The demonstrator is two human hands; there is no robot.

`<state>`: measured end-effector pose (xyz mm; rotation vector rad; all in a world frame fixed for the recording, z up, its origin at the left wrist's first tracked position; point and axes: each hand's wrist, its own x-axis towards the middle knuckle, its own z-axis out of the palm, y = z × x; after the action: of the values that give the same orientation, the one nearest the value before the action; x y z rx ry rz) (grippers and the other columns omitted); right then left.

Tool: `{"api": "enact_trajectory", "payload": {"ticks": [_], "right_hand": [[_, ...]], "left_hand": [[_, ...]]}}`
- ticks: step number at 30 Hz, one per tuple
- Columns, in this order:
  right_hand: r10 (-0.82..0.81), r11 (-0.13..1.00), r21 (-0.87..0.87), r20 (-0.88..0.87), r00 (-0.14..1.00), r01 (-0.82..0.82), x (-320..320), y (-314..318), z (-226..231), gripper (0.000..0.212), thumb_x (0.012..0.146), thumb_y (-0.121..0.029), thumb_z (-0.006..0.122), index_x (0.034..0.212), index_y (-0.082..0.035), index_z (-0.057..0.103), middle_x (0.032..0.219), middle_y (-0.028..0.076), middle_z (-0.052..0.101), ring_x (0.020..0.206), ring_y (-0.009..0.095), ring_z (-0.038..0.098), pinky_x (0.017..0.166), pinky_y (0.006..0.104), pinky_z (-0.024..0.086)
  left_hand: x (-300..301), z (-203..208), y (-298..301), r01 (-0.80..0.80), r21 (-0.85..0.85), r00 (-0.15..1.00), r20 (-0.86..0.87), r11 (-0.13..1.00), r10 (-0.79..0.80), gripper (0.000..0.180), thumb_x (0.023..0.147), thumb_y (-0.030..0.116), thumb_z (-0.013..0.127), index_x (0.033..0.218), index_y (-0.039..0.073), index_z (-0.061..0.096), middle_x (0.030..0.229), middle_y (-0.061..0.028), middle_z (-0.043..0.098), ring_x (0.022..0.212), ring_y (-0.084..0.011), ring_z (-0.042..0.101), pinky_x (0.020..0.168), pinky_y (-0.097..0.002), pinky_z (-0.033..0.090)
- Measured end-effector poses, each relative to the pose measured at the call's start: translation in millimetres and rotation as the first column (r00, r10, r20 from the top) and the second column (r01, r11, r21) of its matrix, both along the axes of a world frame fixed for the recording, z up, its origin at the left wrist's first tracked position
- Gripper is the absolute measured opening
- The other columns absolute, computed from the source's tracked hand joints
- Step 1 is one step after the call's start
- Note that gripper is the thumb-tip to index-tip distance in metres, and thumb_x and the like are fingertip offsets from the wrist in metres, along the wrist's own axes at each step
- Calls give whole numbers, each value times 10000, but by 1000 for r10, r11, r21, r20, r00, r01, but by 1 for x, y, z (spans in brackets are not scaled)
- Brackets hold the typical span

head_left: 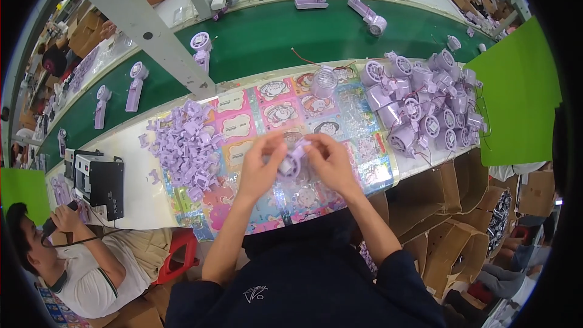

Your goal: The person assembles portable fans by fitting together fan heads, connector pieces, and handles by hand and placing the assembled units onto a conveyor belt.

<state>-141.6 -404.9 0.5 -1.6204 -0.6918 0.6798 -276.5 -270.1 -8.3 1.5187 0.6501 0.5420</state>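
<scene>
A round lilac fan housing (289, 169) is held over the table mat, my left hand (262, 164) closed around its left side. My right hand (331, 164) pinches a small lilac plastic bracket (300, 147) at the housing's upper right edge. The two parts look to be touching, though blur hides exactly how they meet. Beyond my hands, a lone fan housing (324, 82) with a red wire stands on the colourful sticker-covered mat (235, 126). A heap of small lilac brackets (189, 146) lies to the left, and a large pile of wired fan housings (425, 100) to the right.
A green conveyor belt (261, 36) with spaced-out handheld fan parts runs behind the table, crossed by a grey metal post (143, 27). A black-and-white machine (97, 182) stands at the left end. Cardboard boxes (452, 249) sit lower right; a seated person (91, 267) is lower left.
</scene>
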Motion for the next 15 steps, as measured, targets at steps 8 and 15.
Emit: {"api": "enact_trajectory", "payload": {"ticks": [8,15], "right_hand": [[-168,967,-69,555,815,246,59,-23,-20,187,944,-146,618,1009,12,695,834,195,699,742,356,695,674,411,537],[-160,970,-81,496,854,229,60,-22,-21,124,896,-106,682,951,0,717,806,174,708,669,317,687,624,383,544]], "left_hand": [[157,46,123,-87,531,996,22,843,89,222,869,115,678,1080,48,677,929,-103,723,808,-218,688,746,-352,544],[297,35,223,335,847,908,-407,412,100,573,825,222,705,1345,96,501,1276,-215,549,1184,-407,559,999,-489,490]]}}
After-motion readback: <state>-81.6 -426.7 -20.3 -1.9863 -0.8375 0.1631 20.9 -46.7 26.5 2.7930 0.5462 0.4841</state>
